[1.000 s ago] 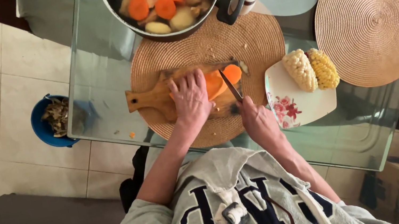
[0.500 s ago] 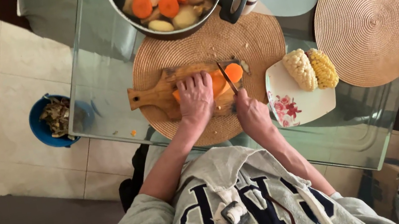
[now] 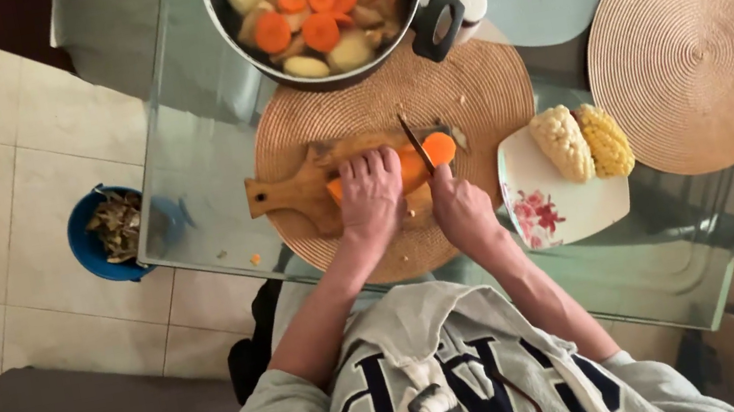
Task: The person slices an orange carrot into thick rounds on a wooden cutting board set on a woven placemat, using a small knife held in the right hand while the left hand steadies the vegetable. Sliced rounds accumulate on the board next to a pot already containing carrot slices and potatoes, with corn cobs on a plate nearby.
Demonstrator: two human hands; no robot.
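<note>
An orange carrot (image 3: 414, 160) is laid lengthwise on a wooden cutting board (image 3: 300, 190), which is set on a round woven placemat (image 3: 477, 88) at the near edge of a glass table (image 3: 177, 138). The carrot is pinned down by the left hand (image 3: 371, 197), whose fingers are spread flat and close together over its left part, the fingertips resting on the orange flesh. A knife (image 3: 417, 144) is held in the right hand (image 3: 460, 207), the fingers being curled tightly round the handle; the blade is set across the carrot just to the right of the left fingertips, so that a round end piece is seen on the far side of the blade. Beyond the board, on the same placemat, a dark pot (image 3: 316, 8) is placed, filled with carrot rounds and pale vegetable chunks, its black handle pointing to the right. To the right of the board, a white plate (image 3: 551, 205) with a red flower pattern is seen, on which two pieces of corn (image 3: 583, 142), one pale and one yellow, are laid side by side. Farther right a second woven placemat (image 3: 696, 47) is spread. On the tiled floor to the left of the table, a blue bucket (image 3: 100, 243) holding peelings is placed.
</note>
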